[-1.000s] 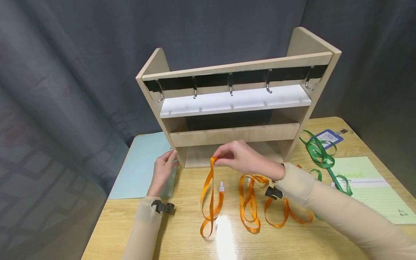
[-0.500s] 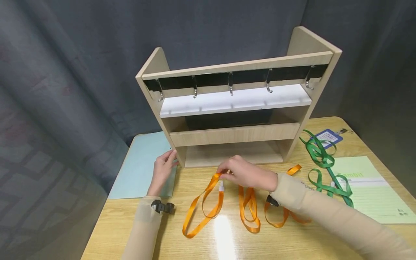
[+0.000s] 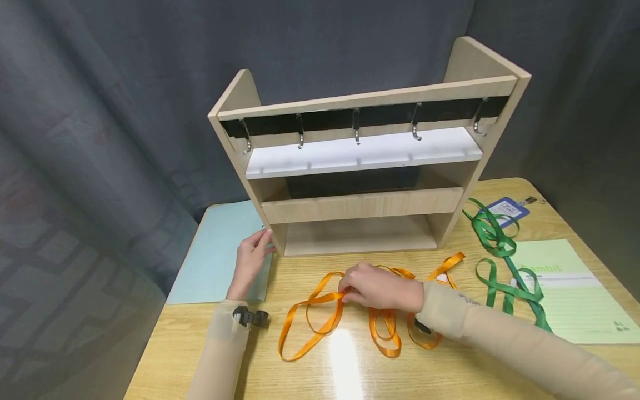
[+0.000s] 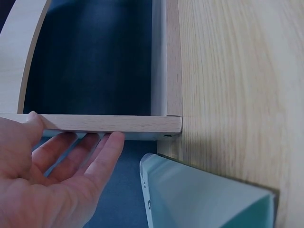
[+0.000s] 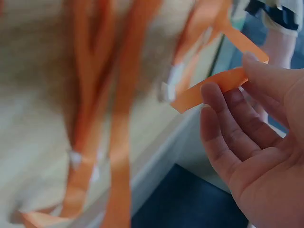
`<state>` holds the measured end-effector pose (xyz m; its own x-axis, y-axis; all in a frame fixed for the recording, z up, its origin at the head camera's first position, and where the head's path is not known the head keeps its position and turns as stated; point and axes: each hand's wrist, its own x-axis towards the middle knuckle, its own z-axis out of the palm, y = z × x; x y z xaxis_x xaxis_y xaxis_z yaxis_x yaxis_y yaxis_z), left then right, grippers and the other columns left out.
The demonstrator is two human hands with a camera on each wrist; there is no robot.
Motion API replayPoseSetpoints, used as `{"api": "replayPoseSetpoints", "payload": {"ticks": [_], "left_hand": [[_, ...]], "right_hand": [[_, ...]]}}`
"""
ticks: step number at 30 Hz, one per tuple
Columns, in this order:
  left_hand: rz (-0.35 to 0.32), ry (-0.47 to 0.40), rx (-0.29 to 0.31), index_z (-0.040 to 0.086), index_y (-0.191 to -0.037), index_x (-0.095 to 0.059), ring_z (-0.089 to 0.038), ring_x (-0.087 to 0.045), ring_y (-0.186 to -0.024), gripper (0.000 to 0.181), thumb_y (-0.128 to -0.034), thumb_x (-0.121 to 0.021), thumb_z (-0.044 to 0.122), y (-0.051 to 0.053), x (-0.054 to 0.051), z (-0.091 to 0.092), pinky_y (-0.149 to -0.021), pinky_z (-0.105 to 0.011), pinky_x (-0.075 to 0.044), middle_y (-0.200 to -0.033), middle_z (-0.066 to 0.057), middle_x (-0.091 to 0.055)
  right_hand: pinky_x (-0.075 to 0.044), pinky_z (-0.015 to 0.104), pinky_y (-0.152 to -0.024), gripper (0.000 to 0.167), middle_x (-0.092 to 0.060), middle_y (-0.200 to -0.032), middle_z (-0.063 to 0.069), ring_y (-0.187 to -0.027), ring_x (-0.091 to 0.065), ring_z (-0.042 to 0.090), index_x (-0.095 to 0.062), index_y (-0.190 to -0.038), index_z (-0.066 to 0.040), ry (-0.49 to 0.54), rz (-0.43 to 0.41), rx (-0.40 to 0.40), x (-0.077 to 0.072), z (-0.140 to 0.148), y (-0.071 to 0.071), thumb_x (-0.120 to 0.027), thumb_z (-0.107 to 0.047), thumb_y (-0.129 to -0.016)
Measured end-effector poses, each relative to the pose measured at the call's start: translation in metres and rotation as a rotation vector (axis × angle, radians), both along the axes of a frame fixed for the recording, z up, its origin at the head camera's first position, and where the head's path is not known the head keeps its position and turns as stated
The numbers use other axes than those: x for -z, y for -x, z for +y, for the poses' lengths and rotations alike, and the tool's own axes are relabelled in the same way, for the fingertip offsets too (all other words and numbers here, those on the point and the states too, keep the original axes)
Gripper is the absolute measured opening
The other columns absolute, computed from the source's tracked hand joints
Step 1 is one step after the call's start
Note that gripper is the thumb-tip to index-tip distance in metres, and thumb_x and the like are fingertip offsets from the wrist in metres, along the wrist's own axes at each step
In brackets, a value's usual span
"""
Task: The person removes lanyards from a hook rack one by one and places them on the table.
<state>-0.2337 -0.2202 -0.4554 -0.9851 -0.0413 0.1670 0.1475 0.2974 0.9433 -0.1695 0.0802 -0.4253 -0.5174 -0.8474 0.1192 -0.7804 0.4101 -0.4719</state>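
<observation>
My left hand (image 3: 248, 266) grips the lower left side panel of a light wooden shelf unit (image 3: 362, 205); in the left wrist view its thumb and fingers lie on opposite faces of the panel (image 4: 114, 123). Low over the table, my right hand (image 3: 380, 286) pinches an orange lanyard (image 3: 306, 350), whose loops spread to the left. In the right wrist view, the strap (image 5: 190, 99) runs between thumb and fingers. Another orange lanyard (image 3: 389, 351) lies partly under the right hand, and more orange strap (image 3: 452, 260) lies beside the right forearm, partly hidden.
Several metal hooks (image 3: 357, 135) line the shelf's upper black strip. At right lie green lanyards (image 3: 492, 236), a blue-edged badge holder (image 3: 507, 210) and a pale green notepad (image 3: 565, 294). A light blue folder (image 3: 215, 255) lies left of the shelf. Dark curtains hang behind.
My right hand has lowered toward the table with the orange lanyard, and the lanyard's hanging loop has spread out to the left. My left hand has stayed at the shelf panel.
</observation>
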Motion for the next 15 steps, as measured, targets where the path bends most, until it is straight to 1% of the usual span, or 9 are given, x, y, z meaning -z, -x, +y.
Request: {"api": "replayPoseSetpoints", "payload": {"ticks": [3, 6, 12, 13, 14, 15], "left_hand": [[-0.001, 0.005, -0.004, 0.001, -0.126, -0.061, -0.026, -0.063, -0.104, 0.052, -0.096, -0.054, 0.043, 0.0, 0.001, 0.0, -0.082, -0.034, -0.057, -0.12, -0.018, -0.062], [-0.004, -0.005, -0.002, 0.0, -0.126, -0.061, -0.027, -0.063, -0.104, 0.052, -0.0959, -0.054, 0.042, 0.001, 0.001, 0.0, -0.082, -0.033, -0.057, -0.12, -0.019, -0.061], [-0.008, -0.012, 0.008, 0.001, -0.126, -0.061, -0.026, -0.062, -0.105, 0.053, -0.0953, -0.054, 0.043, 0.001, 0.001, 0.0, -0.082, -0.032, -0.057, -0.121, -0.019, -0.061], [-0.009, -0.008, 0.008, 0.001, -0.126, -0.061, -0.026, -0.062, -0.105, 0.053, -0.0954, -0.054, 0.043, 0.001, 0.0, 0.0, -0.082, -0.032, -0.057, -0.121, -0.019, -0.061], [-0.013, -0.011, 0.015, -0.001, -0.127, -0.06, -0.028, -0.062, -0.106, 0.052, -0.0964, -0.054, 0.041, -0.001, -0.004, 0.001, -0.083, -0.035, -0.057, -0.121, -0.02, -0.06], [-0.014, -0.012, 0.018, -0.001, -0.127, -0.059, -0.029, -0.062, -0.106, 0.051, -0.0967, -0.054, 0.04, -0.001, -0.004, 0.0, -0.083, -0.035, -0.056, -0.122, -0.02, -0.06]], "right_hand": [[-0.048, 0.012, -0.061, 0.005, -0.064, -0.08, -0.007, -0.068, -0.052, 0.0, -0.071, -0.086, -0.01, -0.024, -0.001, -0.014, 0.007, 0.0, -0.002, -0.069, -0.013, -0.09], [-0.049, 0.012, -0.063, 0.005, -0.065, -0.082, -0.006, -0.07, -0.053, 0.0, -0.071, -0.086, -0.011, -0.049, 0.009, -0.011, 0.013, 0.0, -0.004, -0.069, -0.012, -0.09], [-0.049, 0.015, -0.062, 0.005, -0.063, -0.079, -0.008, -0.07, -0.053, 0.002, -0.071, -0.084, -0.014, -0.12, 0.081, 0.025, 0.02, 0.003, -0.004, -0.071, -0.012, -0.088], [-0.049, 0.015, -0.062, 0.005, -0.062, -0.079, -0.008, -0.069, -0.052, 0.002, -0.071, -0.084, -0.014, -0.129, 0.091, 0.028, 0.021, 0.003, -0.004, -0.071, -0.013, -0.088], [-0.048, 0.015, -0.061, 0.005, -0.062, -0.078, -0.008, -0.068, -0.052, 0.001, -0.071, -0.083, -0.014, -0.132, 0.094, 0.029, 0.021, 0.003, -0.004, -0.071, -0.013, -0.088], [-0.048, 0.015, -0.061, 0.005, -0.061, -0.078, -0.008, -0.068, -0.051, 0.001, -0.071, -0.084, -0.014, -0.133, 0.092, 0.03, 0.021, 0.003, -0.004, -0.071, -0.013, -0.088]]}}
